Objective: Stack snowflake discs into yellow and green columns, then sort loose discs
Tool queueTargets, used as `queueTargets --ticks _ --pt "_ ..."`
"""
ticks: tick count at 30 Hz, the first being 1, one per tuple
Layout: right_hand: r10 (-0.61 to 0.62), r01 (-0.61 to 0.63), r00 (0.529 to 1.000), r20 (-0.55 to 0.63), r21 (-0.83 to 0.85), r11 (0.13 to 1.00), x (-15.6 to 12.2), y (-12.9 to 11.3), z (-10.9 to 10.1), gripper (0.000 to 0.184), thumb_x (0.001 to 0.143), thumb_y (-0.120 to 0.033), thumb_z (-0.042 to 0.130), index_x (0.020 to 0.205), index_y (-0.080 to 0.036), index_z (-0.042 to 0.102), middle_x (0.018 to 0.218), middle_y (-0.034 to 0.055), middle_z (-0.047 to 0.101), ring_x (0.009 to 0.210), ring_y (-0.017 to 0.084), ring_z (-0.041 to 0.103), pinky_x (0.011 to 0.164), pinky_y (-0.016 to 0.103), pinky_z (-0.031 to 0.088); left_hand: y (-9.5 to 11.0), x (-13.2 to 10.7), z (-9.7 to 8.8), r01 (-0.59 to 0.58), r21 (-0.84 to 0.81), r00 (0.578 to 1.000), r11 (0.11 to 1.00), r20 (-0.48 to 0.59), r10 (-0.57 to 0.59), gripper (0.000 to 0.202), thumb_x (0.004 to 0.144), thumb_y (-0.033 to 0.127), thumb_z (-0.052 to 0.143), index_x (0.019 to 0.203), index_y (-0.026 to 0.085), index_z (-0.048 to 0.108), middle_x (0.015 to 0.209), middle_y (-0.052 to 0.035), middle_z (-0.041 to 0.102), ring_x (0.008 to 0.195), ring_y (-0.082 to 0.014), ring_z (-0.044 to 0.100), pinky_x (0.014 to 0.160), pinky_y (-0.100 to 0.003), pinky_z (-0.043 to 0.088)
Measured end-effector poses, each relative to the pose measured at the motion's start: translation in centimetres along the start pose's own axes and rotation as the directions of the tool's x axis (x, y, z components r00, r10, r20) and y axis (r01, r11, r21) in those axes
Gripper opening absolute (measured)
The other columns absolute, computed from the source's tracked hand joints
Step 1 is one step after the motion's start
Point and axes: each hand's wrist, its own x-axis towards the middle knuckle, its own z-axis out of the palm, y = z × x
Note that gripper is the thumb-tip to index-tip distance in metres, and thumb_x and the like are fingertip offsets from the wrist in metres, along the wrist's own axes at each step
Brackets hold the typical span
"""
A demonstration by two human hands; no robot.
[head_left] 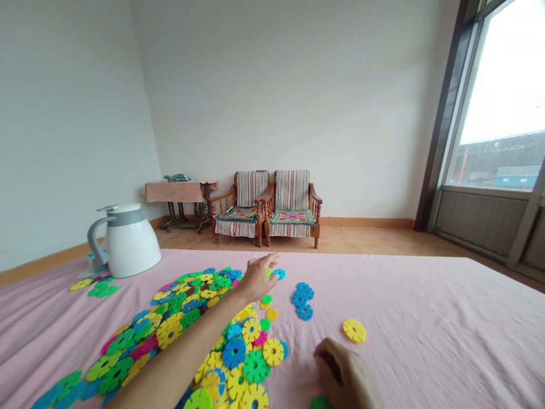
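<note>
My left hand reaches across the pile of snowflake discs, fingers stretched and thumb apart. A blue disc and a partly covered yellow-green disc show beside its thumb and fingers; whether it touches them I cannot tell. At the front, my right hand is closed, its fingers curled inward, and whatever they may hold is hidden. Beneath that hand a green disc is cut off by the frame edge. Just beyond it is a single yellow disc. Several blue discs form a small cluster between the hands.
On the pink tablecloth a white and grey thermos jug stands at the left, with green discs near its base. Behind the table are two wooden armchairs and a sewing machine table. A window is at the right.
</note>
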Motion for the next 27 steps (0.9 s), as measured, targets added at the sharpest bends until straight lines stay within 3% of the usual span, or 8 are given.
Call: queueTargets --ticks 4,8,11,14,17,22,27 --pt "0.02 -0.019 0.998 -0.051 0.022 1.0 0.0 -0.5 -0.5 0.026 0.083 -0.028 0.037 0.067 -0.019 0.055 0.056 -0.001 0.054 0.053 0.012 0.049 0.05 0.022 0.031 3.3 -6.6 -1.8 -0.118 -0.078 0.991 0.99 0.047 0.121 0.024 0.075 0.014 0.056 0.095 0.023 0.063 0.102 -0.0025 0.066 0.101 -0.0204 0.055 0.096 -0.035 0.035" --pt "0.074 -0.072 0.993 -0.097 0.029 0.997 0.3 -0.6 -2.3 0.025 0.083 -0.029 0.037 0.073 -0.019 0.057 0.06 0.0 0.058 0.058 0.014 0.054 0.055 0.023 0.036 6.7 -12.8 -3.3 -0.22 -0.144 0.946 0.965 0.209 0.247 0.023 0.078 0.011 0.054 0.095 0.025 0.061 0.098 0.001 0.065 0.096 -0.0168 0.055 0.099 -0.035 0.031" --pt "0.137 -0.131 0.98 -0.144 0.05 0.99 0.5 -0.4 -4.0 0.024 0.083 -0.031 0.037 0.076 -0.019 0.057 0.062 0.0006 0.059 0.057 0.015 0.055 0.056 0.024 0.038 8.4 -15.5 -4.2 -0.257 -0.111 0.901 0.96 0.333 0.279 0.03 0.076 0.01 0.058 0.102 0.026 0.059 0.109 0.0 0.061 0.105 -0.0187 0.051 0.101 -0.036 0.029" --pt "0.18 -0.171 0.966 -0.183 0.066 0.983 0.7 0.2 -5.3 0.024 0.083 -0.034 0.039 0.076 -0.02 0.057 0.063 0.0005 0.061 0.056 0.015 0.056 0.056 0.024 0.038 8.6 -16.7 -4.5 -0.286 -0.045 0.878 0.957 0.388 0.28 0.031 0.079 0.009 0.054 0.106 0.025 0.055 0.112 -0.0015 0.058 0.108 -0.0201 0.048 0.1 -0.038 0.029" --pt "0.207 -0.198 0.958 -0.199 0.065 0.978 0.8 1.0 -5.7 0.025 0.083 -0.037 0.04 0.076 -0.02 0.058 0.063 0.0005 0.061 0.056 0.015 0.056 0.055 0.025 0.038 7.7 -17.2 -4.3 -0.298 0.013 0.893 0.955 0.357 0.274 0.03 0.08 0.003 0.048 0.1 0.024 0.055 0.107 -0.0003 0.059 0.105 -0.0184 0.049 0.1 -0.039 0.028" --pt "0.185 -0.179 0.968 -0.168 0.052 0.982 0.6 1.6 -4.9 0.026 0.084 -0.037 0.039 0.077 -0.02 0.058 0.063 0.0007 0.061 0.056 0.015 0.056 0.055 0.025 0.038 5.7 -17.6 -4.0 -0.229 0.088 0.955 0.97 0.213 0.206 0.03 0.069 -0.005 0.045 0.082 0.021 0.055 0.088 0.0018 0.059 0.092 -0.0167 0.052 0.102 -0.043 0.023" --pt "0.058 -0.066 0.987 -0.149 -0.047 0.997 0.5 0.2 -3.6 0.025 0.083 -0.03 0.04 0.075 -0.019 0.06 0.061 0.0009 0.059 0.057 0.015 0.054 0.056 0.025 0.038 3.7 -17.0 -3.9 -0.124 0.08 0.992 0.989 0.01 0.123 0.022 0.076 0.001 0.044 0.078 0.02 0.056 0.081 0.0001 0.058 0.083 -0.0172 0.052 0.09 -0.039 0.035"
